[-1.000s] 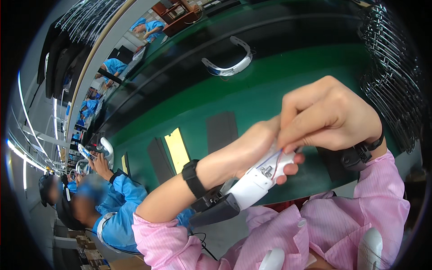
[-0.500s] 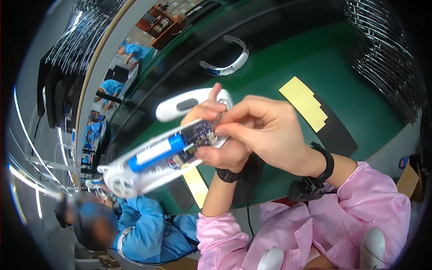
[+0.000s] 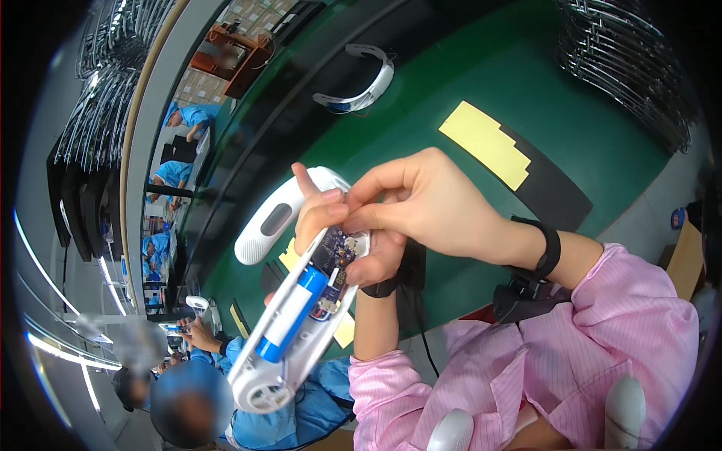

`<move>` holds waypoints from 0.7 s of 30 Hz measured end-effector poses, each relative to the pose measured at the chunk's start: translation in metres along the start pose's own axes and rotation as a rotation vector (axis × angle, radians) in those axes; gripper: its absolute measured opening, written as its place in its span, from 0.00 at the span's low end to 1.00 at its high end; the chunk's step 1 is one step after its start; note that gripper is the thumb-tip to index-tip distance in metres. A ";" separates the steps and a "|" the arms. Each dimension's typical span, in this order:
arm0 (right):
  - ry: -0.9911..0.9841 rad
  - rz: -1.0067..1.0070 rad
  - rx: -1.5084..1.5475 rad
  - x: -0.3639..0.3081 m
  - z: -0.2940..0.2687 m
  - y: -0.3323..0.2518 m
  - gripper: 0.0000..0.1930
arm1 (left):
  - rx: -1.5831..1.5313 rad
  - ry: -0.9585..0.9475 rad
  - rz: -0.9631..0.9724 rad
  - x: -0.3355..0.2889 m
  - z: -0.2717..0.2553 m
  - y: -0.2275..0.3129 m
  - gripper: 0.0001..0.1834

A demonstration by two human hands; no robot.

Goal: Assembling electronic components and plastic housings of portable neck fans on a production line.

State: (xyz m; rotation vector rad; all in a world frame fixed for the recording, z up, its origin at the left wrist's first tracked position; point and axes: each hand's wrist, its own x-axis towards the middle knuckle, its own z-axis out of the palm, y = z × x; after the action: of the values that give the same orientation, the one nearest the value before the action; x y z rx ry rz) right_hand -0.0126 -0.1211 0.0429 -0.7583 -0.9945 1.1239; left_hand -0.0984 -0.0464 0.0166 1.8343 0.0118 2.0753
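My left hand point(image 3: 380, 259) is wrapped round an open white plastic housing point(image 3: 252, 376), one finger raised above it. Inside lie a blue cylindrical battery point(image 3: 310, 284) with a white label and a dark circuit board point(image 3: 329, 252). The housing tilts, its round vented end pointing down and left. At its upper end the thumb and forefinger of my right hand point(image 3: 429, 199) pinch together; whatever is between them is hidden. Behind my left fingers shows a white curved cover point(image 3: 256, 240) with a grey oval; whether it is held or joined to the housing I cannot tell.
On the green table point(image 3: 421, 143) lie a white C-shaped band point(image 3: 368, 96) and a dark strip with yellow sheets point(image 3: 485, 143). Thin metal frames point(image 3: 628, 68) are stacked at the far right. A co-worker in a blue sleeve point(image 3: 301, 406) sits close on the left.
The housing has swung steeper, its vented end moving down and right. The white cover has dropped and tilted behind my left fingers. My right hand keeps its pinch at the upper end.
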 end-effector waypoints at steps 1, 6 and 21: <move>0.033 -0.070 -0.004 -0.003 0.001 0.004 0.07 | -0.007 0.024 0.005 -0.002 0.000 0.000 0.19; 0.070 -0.315 -0.248 -0.011 0.003 0.016 0.06 | 0.104 0.058 -0.024 -0.008 -0.003 0.006 0.20; -0.093 0.191 0.012 -0.020 -0.006 -0.010 0.08 | 0.074 -0.038 -0.076 -0.020 -0.007 0.011 0.18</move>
State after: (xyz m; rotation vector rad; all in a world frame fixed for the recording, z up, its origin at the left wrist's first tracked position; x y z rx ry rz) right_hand -0.0058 -0.1431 0.0445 -0.8102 -1.0075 1.3390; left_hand -0.1067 -0.0601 -0.0009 1.8864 0.1484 2.0126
